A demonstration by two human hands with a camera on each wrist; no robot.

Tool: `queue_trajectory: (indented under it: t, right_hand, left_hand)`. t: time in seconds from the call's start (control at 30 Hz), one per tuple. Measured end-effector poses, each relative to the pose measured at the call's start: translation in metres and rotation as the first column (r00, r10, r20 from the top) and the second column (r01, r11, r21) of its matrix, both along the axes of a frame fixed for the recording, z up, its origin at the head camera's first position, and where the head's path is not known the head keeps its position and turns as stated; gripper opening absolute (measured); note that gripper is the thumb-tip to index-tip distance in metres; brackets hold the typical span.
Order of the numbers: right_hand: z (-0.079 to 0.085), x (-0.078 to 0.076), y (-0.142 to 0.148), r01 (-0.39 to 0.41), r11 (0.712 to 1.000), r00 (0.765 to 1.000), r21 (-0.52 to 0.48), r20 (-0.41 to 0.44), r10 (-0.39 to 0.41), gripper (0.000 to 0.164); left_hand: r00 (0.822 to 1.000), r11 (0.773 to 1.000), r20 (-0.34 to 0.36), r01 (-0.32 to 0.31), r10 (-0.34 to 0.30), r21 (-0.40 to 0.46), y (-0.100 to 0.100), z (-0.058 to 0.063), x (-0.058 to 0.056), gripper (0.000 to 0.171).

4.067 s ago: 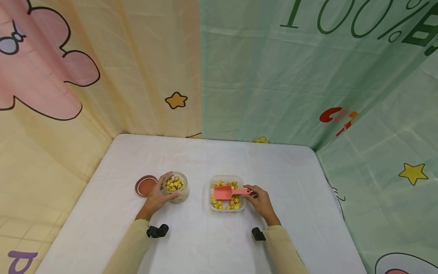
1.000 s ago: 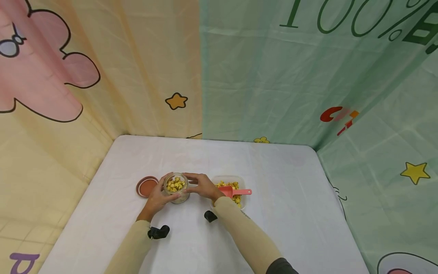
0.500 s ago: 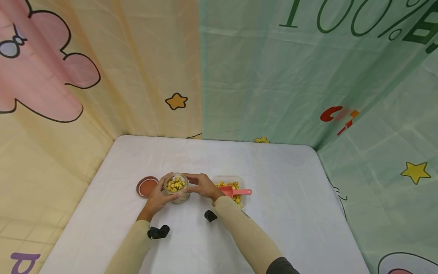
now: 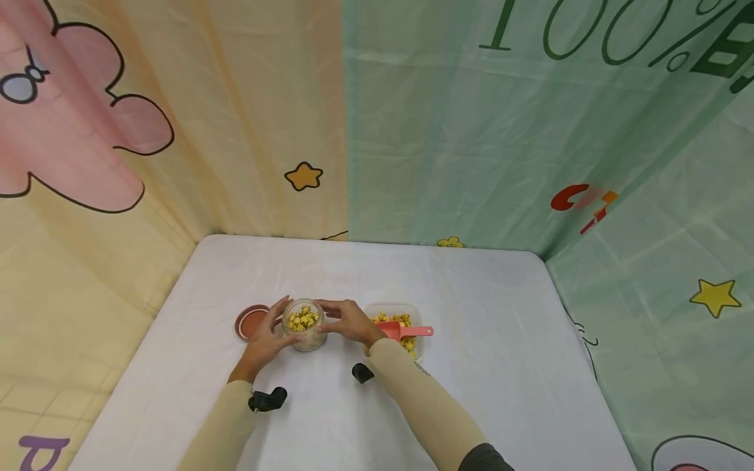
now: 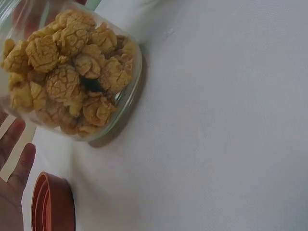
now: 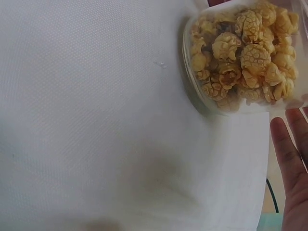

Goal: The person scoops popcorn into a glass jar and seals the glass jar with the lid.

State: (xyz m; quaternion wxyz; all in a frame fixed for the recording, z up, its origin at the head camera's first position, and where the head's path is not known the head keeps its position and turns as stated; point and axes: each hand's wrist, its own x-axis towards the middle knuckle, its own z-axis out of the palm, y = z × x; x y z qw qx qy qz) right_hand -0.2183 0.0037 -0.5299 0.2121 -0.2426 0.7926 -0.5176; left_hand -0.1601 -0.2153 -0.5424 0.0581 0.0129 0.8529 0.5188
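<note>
A clear glass jar (image 4: 310,342) filled with yellow caramel popcorn (image 4: 303,318) stands on the white table between my hands. My right hand (image 4: 352,323) holds it at the right side near the rim, fingers behind and thumb in front. At the left, my left hand (image 4: 262,343) has its fingers spread and loosened from the glass, thumb tip right at the jar's front. In the left wrist view, its fingers (image 5: 21,168) show apart from the jar (image 5: 108,115). The reddish-brown lid (image 4: 249,321) lies just behind my left hand, which partly covers it.
A clear plastic tub (image 4: 389,307) with more popcorn stands to the right, partly hidden by my right wrist. Across it lies a pink scoop (image 4: 419,331), its handle sticking out to the right. Curtains with cartoon prints rise behind the white table (image 4: 471,288).
Earlier, my right hand let go of the scoop on the tub and moved left to the jar. Just now my left hand has loosened and shifted slightly left, off the jar.
</note>
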Motion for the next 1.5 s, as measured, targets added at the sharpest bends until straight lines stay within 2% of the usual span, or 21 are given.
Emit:
queue_trajectory:
  t: [0.1, 0.2, 0.3, 0.4, 0.53, 0.63, 0.73, 0.97, 1.2, 1.37, 1.5]
  right_hand:
    - [-0.001, 0.000, 0.000, 0.001, 1.000, 1.000, -0.016, 0.001, -0.001, 0.062]
    - [-0.001, 0.001, 0.000, 0.005, 0.999, 1.000, -0.035, 0.003, -0.005, 0.062]
    - [-0.001, 0.001, 0.000, 0.012, 0.999, 1.000, -0.044, 0.019, -0.011, 0.063]
    - [-0.001, 0.001, -0.001, 0.022, 0.999, 0.999, -0.033, 0.033, -0.021, 0.062]
    - [0.000, 0.000, 0.000, 0.025, 1.000, 0.999, -0.005, 0.028, -0.025, 0.062]
    - [-0.001, 0.001, 0.000, 0.020, 1.000, 1.000, -0.002, 0.021, -0.020, 0.062]
    - [-0.001, 0.001, 0.001, 0.021, 1.000, 0.999, -0.008, 0.025, -0.021, 0.062]
    - [-0.002, 0.001, 0.001, 0.017, 1.000, 1.000, -0.016, 0.019, -0.017, 0.062]
    - [0.000, 0.002, 0.001, 0.017, 1.000, 1.000, 0.002, 0.018, -0.017, 0.063]
    - [0.000, 0.003, 0.000, 0.015, 1.000, 1.000, -0.002, 0.011, -0.015, 0.063]
    - [0.000, 0.002, 0.000, 0.016, 1.000, 1.000, -0.008, 0.008, -0.016, 0.062]
  left_hand:
    - [0.993, 0.998, -0.115, -0.028, 0.034, 0.054, -0.008, -0.003, 0.001, 0.082]
    - [0.970, 0.991, -0.208, -0.106, 0.122, 0.084, -0.018, -0.007, 0.003, 0.062]
    - [0.943, 0.968, -0.236, -0.205, 0.234, 0.142, -0.027, -0.010, 0.006, 0.050]
    - [0.917, 0.937, -0.206, -0.317, 0.342, 0.144, -0.035, -0.014, 0.011, 0.055]
    - [0.880, 0.890, -0.133, -0.448, 0.456, 0.085, -0.041, -0.022, 0.016, 0.076]
    - [0.857, 0.860, -0.073, -0.508, 0.510, 0.042, -0.044, -0.030, 0.019, 0.090]
    - [0.847, 0.847, -0.018, -0.531, 0.532, 0.017, -0.046, -0.038, 0.022, 0.101]
    - [0.859, 0.859, 0.030, -0.510, 0.511, -0.038, -0.048, -0.046, 0.022, 0.115]
    - [0.878, 0.874, -0.003, -0.477, 0.478, -0.093, -0.050, -0.048, 0.017, 0.111]
    - [0.900, 0.889, -0.013, -0.431, 0.435, -0.151, -0.050, -0.048, 0.015, 0.107]
    - [0.906, 0.884, -0.022, -0.418, 0.423, -0.209, -0.052, -0.047, 0.015, 0.102]
